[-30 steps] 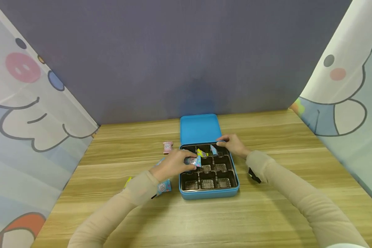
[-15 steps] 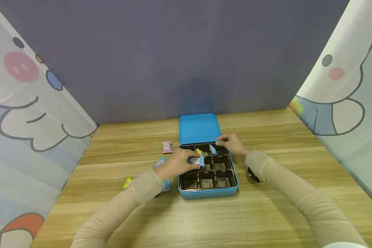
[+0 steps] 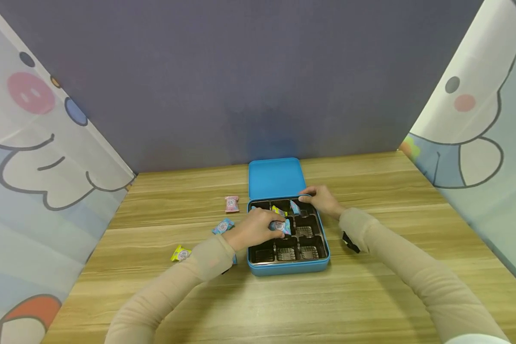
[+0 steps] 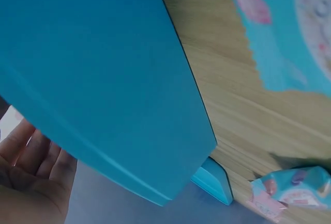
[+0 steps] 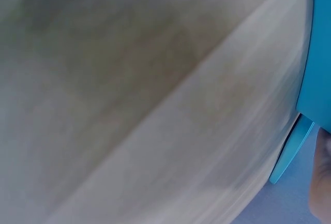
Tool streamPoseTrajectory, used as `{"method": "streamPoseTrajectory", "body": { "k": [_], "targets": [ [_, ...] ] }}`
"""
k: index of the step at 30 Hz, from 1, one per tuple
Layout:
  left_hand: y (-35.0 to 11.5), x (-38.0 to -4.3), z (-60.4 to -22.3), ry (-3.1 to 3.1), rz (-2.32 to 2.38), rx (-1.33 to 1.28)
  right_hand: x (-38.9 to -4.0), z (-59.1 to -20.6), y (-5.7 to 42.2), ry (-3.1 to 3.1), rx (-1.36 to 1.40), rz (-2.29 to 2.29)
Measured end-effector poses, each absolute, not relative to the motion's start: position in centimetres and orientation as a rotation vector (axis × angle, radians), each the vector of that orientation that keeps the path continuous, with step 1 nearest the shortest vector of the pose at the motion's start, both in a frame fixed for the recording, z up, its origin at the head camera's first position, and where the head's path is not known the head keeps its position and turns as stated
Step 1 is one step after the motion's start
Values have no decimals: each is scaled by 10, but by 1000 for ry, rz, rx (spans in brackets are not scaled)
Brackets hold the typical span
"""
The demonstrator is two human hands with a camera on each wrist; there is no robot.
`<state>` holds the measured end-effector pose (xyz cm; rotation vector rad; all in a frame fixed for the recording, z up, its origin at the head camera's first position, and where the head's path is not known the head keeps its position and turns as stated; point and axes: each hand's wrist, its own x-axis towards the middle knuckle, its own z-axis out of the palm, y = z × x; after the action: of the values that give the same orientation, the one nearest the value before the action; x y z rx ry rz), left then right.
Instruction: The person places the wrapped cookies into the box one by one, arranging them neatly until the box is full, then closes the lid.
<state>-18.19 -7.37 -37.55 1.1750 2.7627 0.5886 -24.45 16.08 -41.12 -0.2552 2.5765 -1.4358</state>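
A blue box (image 3: 289, 269) with a dark tray (image 3: 303, 241) of several compartments stands on the table, its blue lid (image 3: 277, 178) folded back. My left hand (image 3: 253, 229) pinches a blue wrapped candy (image 3: 283, 226) over the middle compartment. My right hand (image 3: 324, 200) grips the box's back right corner, with the thumb at the rim. In the back row lie a yellow wrapped candy (image 3: 279, 210) and, to its right, another blue candy (image 3: 295, 208). In the left wrist view, the box wall (image 4: 108, 89) hides the fingertips of my left hand (image 4: 39, 177).
Left of the box lie a pink candy (image 3: 231, 204), a blue candy (image 3: 223, 226) and a yellow candy (image 3: 181, 253). Another blue candy (image 3: 234, 260) is mostly behind my left sleeve. A grey panel (image 3: 266, 86) rises at the table's back edge.
My left hand has shifted right with the blue candy, from the middle row's left compartment to its middle one. My right hand stays at the box corner.
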Motion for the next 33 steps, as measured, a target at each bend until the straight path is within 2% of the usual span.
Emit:
{"method": "streamPoseTrajectory", "body": {
  "k": [26, 33],
  "targets": [
    [-64, -179, -388, 2802, 557, 1327, -242, -410, 159, 2569, -241, -1419],
    [-66, -181, -384, 2701, 629, 1239, -244, -409, 160, 2567, -229, -1417]
  ]
}}
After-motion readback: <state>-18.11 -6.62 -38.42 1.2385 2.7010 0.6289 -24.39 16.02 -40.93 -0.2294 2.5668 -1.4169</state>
